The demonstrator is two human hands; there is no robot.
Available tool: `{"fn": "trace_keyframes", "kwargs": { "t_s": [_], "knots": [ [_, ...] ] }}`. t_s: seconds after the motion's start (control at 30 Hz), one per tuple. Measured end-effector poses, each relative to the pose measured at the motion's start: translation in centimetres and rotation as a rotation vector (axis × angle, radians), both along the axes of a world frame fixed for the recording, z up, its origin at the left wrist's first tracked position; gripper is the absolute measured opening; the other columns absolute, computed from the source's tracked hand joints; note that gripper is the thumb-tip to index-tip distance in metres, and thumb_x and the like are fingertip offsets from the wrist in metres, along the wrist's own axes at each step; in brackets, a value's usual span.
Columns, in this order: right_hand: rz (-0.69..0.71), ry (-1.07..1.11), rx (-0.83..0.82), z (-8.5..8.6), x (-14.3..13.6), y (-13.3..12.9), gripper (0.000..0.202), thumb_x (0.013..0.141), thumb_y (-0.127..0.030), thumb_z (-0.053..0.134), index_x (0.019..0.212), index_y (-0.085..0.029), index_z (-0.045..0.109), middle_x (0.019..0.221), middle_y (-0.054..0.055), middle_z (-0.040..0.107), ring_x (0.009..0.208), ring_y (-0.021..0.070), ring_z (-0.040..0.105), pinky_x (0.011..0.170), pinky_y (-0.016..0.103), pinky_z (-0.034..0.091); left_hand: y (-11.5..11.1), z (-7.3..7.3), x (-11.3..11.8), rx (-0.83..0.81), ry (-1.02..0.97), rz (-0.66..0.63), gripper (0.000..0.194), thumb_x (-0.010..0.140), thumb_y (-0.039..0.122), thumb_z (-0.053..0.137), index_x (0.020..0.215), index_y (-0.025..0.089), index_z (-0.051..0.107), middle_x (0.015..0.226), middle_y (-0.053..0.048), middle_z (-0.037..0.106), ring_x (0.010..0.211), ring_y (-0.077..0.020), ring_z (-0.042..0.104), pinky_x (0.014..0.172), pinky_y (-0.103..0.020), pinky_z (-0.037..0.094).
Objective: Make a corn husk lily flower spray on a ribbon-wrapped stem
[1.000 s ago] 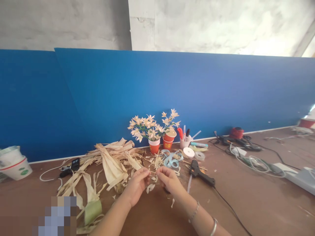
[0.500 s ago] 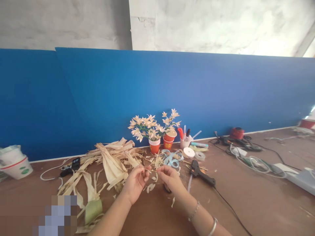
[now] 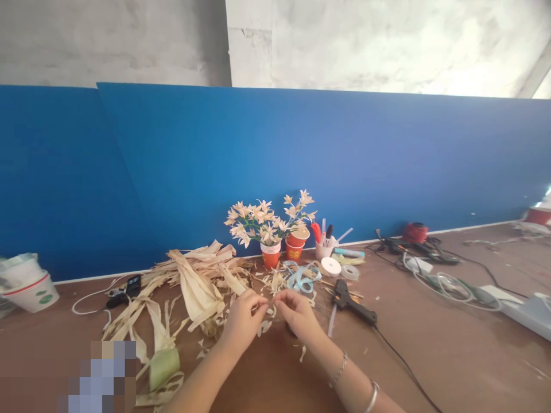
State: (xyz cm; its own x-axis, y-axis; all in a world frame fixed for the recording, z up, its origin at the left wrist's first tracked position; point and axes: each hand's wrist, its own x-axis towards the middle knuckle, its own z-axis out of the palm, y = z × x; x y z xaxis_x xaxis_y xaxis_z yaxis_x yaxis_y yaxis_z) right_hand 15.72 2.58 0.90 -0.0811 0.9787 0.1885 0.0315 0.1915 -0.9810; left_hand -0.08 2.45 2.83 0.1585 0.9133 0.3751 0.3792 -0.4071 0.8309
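Note:
My left hand and my right hand meet fingertip to fingertip above the table, both in a pinch. Between them runs a thin pale strand, mostly hidden by the fingers. Just beyond and below lie small cut petal-like scraps of dried husk. Left of my left hand spreads a heap of dried corn husks. Behind my hands, blue ribbon lies in loose loops. Flowers made of pale husk stand in a red paper cup.
A black glue gun lies right of my hands, its cord running forward. Behind it are a white tape roll and a cup of pens. A green husk roll sits front left. Cables and a power strip lie far right.
My left hand has turned over, its back now facing up, and its fingertips have come closer to my right hand's. Less of the strand shows between them.

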Motion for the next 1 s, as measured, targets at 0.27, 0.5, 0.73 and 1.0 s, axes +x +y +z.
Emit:
{"fn": "trace_keyframes", "kwargs": {
  "t_s": [0.27, 0.5, 0.73, 1.0],
  "knots": [
    [-0.039, 0.102, -0.082, 0.1, -0.2, 0.2, 0.03, 0.065, -0.045, 0.067, 0.07, -0.017, 0.058, 0.052, -0.006, 0.045, 0.046, 0.0074, 0.035, 0.045, 0.021, 0.028, 0.2, 0.3, -0.2, 0.032, -0.124, 0.045, 0.011, 0.075, 0.027, 0.061, 0.067, 0.02, 0.065, 0.091, -0.006, 0.064, 0.095, -0.023, 0.056, 0.089, -0.036, 0.039],
    [0.212, 0.064, -0.283, 1.1, -0.8, -0.9, 0.036, 0.063, -0.051, 0.068, 0.07, -0.017, 0.058, 0.048, -0.005, 0.05, 0.038, 0.0061, 0.037, 0.038, 0.019, 0.021, -0.9, 0.3, 1.0, -0.504, -0.842, -0.193, 0.024, 0.074, 0.038, 0.066, 0.07, 0.017, 0.054, 0.063, 0.003, 0.055, 0.052, -0.007, 0.044, 0.043, -0.016, 0.027],
    [-0.004, 0.136, 0.049, 0.6, -0.2, -0.4, 0.031, 0.072, -0.046, 0.067, 0.087, -0.02, 0.067, 0.082, 0.004, 0.064, 0.072, 0.0158, 0.057, 0.067, 0.027, 0.045, -0.7, 0.3, 0.7, -0.684, -0.835, -0.214, 0.024, 0.066, 0.031, 0.076, 0.076, 0.012, 0.065, 0.063, 0.002, 0.056, 0.053, -0.0046, 0.046, 0.045, -0.015, 0.031],
    [-0.031, -0.033, 0.254, 1.1, -0.1, -0.8, 0.016, 0.077, -0.036, 0.065, 0.082, -0.023, 0.073, 0.09, 0.006, 0.059, 0.087, 0.0202, 0.056, 0.072, 0.03, 0.046, -1.0, 0.4, 1.1, -0.726, -0.811, -0.221, 0.024, 0.063, 0.031, 0.078, 0.071, 0.011, 0.066, 0.06, 0.0, 0.059, 0.052, -0.0051, 0.047, 0.049, -0.016, 0.035]
  ]
}}
